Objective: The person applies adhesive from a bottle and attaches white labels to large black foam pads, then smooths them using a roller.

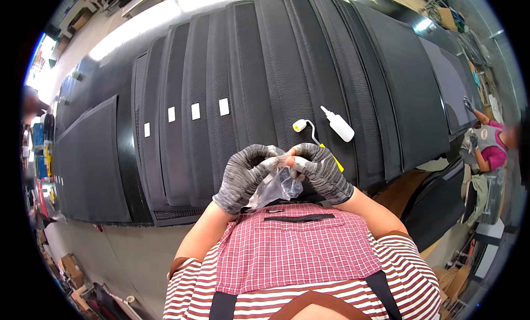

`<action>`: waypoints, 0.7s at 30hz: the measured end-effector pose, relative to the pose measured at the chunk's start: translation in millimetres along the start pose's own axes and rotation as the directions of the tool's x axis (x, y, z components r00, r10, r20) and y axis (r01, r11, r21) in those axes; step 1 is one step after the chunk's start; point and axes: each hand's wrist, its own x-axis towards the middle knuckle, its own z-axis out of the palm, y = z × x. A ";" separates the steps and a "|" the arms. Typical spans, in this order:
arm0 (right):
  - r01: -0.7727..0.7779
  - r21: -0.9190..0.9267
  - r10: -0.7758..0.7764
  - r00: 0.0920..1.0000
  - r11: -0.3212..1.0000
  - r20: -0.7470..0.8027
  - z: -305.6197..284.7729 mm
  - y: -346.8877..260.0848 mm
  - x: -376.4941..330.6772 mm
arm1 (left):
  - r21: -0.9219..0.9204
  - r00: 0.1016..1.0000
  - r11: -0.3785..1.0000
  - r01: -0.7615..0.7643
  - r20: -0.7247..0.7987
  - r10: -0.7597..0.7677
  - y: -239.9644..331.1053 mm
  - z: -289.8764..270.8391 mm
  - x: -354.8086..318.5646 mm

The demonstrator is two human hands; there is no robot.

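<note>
My left hand (245, 175) and my right hand (324, 172), both in grey knitted gloves with bare fingertips, meet in front of my chest. Their fingers are closed in a pinch on a crumpled clear plastic bag (269, 192), which hangs below them. A small pale piece (284, 159) shows between the fingertips; its kind is hard to make out. Just beyond my right hand lies what looks like a small roller (300, 125), with a white head, bent wire and yellow handle (332, 159). A white squeeze bottle (340, 127) with a pointed nozzle lies beside it.
Long black textured panels (248, 71) overlap in a row across the dark table. Several, at left, bear small white labels (223, 107). Another black panel (91, 162) lies farther left. At the far right a gloved co-worker (488, 143) stands by a grey panel (444, 77).
</note>
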 end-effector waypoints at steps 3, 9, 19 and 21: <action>0.396 -0.312 -0.475 0.847 0.864 -0.241 -34.2 9.6 13.1 | 0.046 1.000 0.999 -0.008 -0.019 0.008 -4.2 -16.0 6.4; -0.121 -0.984 -0.637 0.750 0.133 -0.178 -139.3 42.6 18.9 | 0.165 0.984 0.984 -0.066 -0.153 0.092 -28.2 -54.7 36.8; 0.142 -0.150 -0.195 0.876 0.978 -0.441 -90.6 -14.3 40.0 | 0.620 0.882 0.700 -0.354 -0.028 0.471 -77.8 -61.9 76.5; 0.193 -0.063 -0.203 0.909 0.979 -0.364 -94.1 -20.0 53.3 | 0.600 0.874 0.712 -0.364 -0.044 0.483 -76.8 -60.0 80.1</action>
